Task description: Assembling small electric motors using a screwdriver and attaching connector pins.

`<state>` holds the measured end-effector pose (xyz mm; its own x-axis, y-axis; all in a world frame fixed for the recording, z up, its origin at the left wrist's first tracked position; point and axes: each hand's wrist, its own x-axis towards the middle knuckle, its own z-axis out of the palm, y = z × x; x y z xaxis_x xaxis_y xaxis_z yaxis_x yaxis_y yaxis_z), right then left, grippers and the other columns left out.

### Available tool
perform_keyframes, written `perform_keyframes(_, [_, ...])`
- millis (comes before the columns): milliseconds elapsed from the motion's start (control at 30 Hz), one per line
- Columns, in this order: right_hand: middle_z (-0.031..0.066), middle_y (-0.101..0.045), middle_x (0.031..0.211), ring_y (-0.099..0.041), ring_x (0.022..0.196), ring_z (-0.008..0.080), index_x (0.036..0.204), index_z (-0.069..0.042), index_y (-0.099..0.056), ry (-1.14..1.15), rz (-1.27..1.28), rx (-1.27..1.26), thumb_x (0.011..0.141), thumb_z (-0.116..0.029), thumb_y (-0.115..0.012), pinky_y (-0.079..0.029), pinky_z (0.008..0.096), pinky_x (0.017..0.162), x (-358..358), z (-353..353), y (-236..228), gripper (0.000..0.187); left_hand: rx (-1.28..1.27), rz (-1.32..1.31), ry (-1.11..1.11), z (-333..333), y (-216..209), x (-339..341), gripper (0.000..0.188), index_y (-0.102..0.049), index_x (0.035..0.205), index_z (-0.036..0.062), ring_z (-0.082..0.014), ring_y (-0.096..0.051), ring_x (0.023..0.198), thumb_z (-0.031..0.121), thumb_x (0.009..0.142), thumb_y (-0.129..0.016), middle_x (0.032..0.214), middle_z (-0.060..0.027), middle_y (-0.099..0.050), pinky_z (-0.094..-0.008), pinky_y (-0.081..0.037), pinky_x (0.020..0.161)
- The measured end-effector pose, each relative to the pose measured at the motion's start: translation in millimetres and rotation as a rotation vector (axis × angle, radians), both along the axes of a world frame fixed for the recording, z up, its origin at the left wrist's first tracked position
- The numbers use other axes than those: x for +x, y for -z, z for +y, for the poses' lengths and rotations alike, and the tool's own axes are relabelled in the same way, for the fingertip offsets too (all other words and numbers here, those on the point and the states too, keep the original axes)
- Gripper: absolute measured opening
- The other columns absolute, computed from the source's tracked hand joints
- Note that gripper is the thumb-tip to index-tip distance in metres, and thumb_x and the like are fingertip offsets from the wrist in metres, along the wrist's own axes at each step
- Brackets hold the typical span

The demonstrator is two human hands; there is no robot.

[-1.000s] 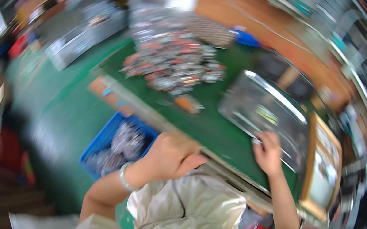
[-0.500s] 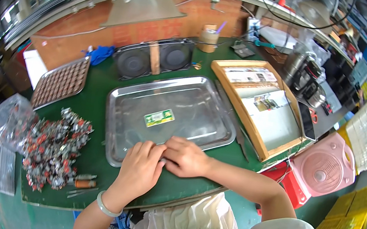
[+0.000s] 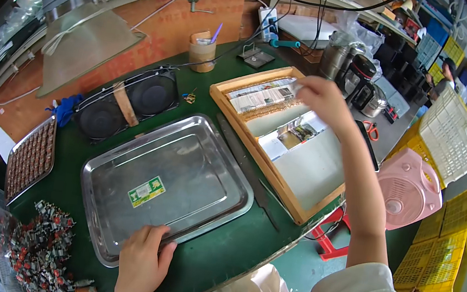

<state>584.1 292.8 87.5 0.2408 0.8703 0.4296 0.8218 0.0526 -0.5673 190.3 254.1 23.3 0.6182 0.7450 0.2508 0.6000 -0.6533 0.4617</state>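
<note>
My left hand point(image 3: 143, 259) lies at the near rim of a shiny metal tray point(image 3: 115, 213), its thumb apart from the fingers. Nothing shows in the gap between them; the fingertips partly cover the rim. My right hand point(image 3: 322, 96) is stretched over the far part of a shallow wooden frame box point(image 3: 267, 181), blurred by motion, and its fingertips cannot be made out. Beneath and beside it in the box are printed paper pieces point(image 3: 268, 98) and a row of thin gold-coloured pieces point(image 3: 278, 111). A green and yellow label point(image 3: 146, 191) sticks to the tray's bottom.
A long dark metal strip point(image 3: 250, 176) lies between tray and box. Left are a heap of small metal-and-red parts point(image 3: 43, 244) and a filled rack point(image 3: 31, 158). Behind stand a double black fan unit point(image 3: 128, 103) and a pen cup point(image 3: 202, 53). A pink fan point(image 3: 408, 190) stands right.
My right hand has left my left hand at the tray's near edge and reached up right over the wooden box. My left hand stays by the tray rim. The view has turned right.
</note>
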Motion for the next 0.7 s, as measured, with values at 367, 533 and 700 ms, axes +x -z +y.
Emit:
perform_keyframes(367, [0.0008,-0.058,0.066,-0.047,0.050,0.0062,0.089,-0.004,-0.060,0.281,0.495,-0.080,0.077,-0.016,-0.054,-0.040,0.0202,0.044,104,54,9,0.018,-0.124,0.010,0.001,-5,-13,58,0.022,-0.055,0.091,0.0028,-0.0262,-0.055,0.066,0.010,0.072,-0.062,0.075,-0.0106,-0.056,-0.0332,-0.043,0.058])
perform_keyframes(533, [0.0078,-0.062,0.066,-0.060,0.059,0.0166,0.078,-0.004,-0.064,0.551,0.143,-0.085,0.068,-0.020,-0.061,-0.048,0.0274,0.058,179,79,37,0.019,-0.118,-0.146,0.040,-7,0,87,0.011,-0.058,0.082,0.0022,-0.0230,-0.051,0.054,0.006,0.072,-0.063,0.063,-0.0095,-0.053,-0.0296,-0.040,0.049])
perform_keyframes(700, [0.0094,-0.060,0.065,-0.058,0.059,0.0162,0.077,-0.001,-0.064,0.276,-0.037,-0.360,0.064,-0.025,-0.067,-0.046,0.0282,0.053,186,95,66,0.027,-0.211,-0.213,0.172,-12,14,84,0.008,-0.061,0.079,0.0035,-0.0215,-0.050,0.049,0.003,0.071,-0.062,0.061,-0.0089,-0.055,-0.0294,-0.040,0.046])
